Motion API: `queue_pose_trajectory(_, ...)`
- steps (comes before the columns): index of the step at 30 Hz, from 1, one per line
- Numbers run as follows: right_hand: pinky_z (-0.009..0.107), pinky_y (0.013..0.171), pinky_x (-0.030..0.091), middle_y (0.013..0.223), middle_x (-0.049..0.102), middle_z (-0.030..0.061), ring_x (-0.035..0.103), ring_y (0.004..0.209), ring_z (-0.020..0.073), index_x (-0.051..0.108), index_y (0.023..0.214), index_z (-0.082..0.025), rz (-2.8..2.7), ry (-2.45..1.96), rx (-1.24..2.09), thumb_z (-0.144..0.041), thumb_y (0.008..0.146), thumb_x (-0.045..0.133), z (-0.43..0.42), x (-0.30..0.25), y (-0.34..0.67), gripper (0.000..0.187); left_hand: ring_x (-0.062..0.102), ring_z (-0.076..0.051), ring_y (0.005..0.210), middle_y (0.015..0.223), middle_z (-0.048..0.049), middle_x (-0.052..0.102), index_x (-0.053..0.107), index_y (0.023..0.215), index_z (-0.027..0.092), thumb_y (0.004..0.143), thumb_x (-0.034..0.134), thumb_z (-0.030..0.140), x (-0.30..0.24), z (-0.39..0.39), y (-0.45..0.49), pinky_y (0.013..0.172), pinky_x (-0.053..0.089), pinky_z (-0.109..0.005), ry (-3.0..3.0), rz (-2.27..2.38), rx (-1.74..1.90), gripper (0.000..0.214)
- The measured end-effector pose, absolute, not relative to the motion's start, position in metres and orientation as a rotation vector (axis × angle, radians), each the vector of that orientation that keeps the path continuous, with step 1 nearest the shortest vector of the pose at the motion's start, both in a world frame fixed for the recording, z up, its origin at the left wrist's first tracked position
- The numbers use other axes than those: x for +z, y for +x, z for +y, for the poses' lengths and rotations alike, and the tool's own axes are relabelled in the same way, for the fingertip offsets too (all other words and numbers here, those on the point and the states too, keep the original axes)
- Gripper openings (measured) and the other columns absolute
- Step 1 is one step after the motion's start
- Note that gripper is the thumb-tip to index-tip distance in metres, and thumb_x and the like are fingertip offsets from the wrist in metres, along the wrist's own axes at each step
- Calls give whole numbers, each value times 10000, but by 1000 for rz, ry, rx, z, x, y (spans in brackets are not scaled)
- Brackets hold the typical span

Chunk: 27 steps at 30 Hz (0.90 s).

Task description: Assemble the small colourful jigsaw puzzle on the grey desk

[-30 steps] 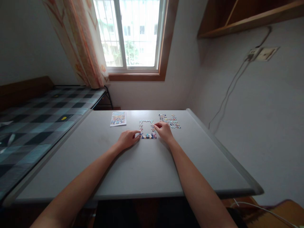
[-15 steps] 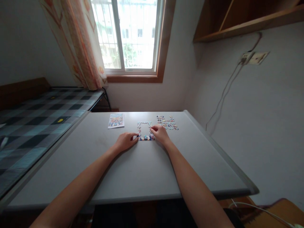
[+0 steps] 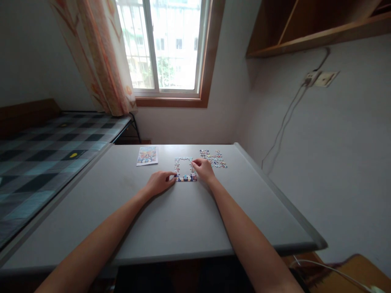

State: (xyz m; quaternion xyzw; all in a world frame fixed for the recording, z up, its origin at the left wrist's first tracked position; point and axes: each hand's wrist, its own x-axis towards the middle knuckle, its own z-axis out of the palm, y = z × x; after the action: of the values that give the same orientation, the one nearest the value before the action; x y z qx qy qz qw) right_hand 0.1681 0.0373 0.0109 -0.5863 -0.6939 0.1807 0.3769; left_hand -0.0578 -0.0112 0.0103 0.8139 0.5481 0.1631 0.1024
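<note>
A rectangular ring of joined jigsaw puzzle pieces point(image 3: 185, 178) lies on the table, bare in its middle. The dark bottom row is the thickest part. My left hand point(image 3: 160, 182) rests on the table at the lower left corner of this ring, fingertips touching its edge, with a gap between thumb and index finger. Over the ring's right side, my right hand point(image 3: 204, 169) pinches at a puzzle piece, mostly hidden by the fingertips. Loose puzzle pieces point(image 3: 217, 158) lie spread beyond and right of my right hand. A colourful picture sheet point(image 3: 147, 156) lies flat to the left.
The grey table point(image 3: 171, 228) has a raised rim point(image 3: 281, 197) on its right. A bed with a checked cover point(image 3: 76, 142) stands to the left. A wooden shelf point(image 3: 293, 42) and a socket with cables point(image 3: 311, 78) are on the right wall.
The view has shifted slightly, so the scene sits a little further left. Both hands stay at the puzzle ring in nearly the same places.
</note>
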Motion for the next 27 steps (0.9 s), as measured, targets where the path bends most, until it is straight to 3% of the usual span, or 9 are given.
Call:
queue_pose_trajectory(4,297,796,476,905,738,54,659,830,184,741,869,-214,-1643,-1664,432,-264,812,579,73,26,189,178,565,-146,593,656,-3,647,724,1121,266,892,492,438,9,-9,-59,566,328,-236,2408,1617,490,368)
queue_pose_trajectory(11,450,948,368,1053,706,90,582,1061,273,738,927,-228,-1533,-2110,219,-215,792,587,122,36,228,203,556,-142,584,661,1,645,722,1122,279,899,492,423,8,-9,-59,561,309,-238,2411,1608,486,352)
queue_pose_trajectory(22,454,963,334,1109,663,146,510,1120,299,732,947,-197,-1508,-2192,200,-282,770,647,149,14,220,214,562,-141,592,675,-3,654,720,1117,274,909,488,416,6,-10,-59,569,316,-238,2420,1588,499,342)
queue_pose_trajectory(27,451,986,308,1130,654,120,485,1144,298,726,923,-204,-1442,-2271,190,-293,770,660,157,12,218,189,576,-143,608,681,1,656,718,1117,281,907,494,413,6,-10,-59,588,338,-232,2406,1603,496,335)
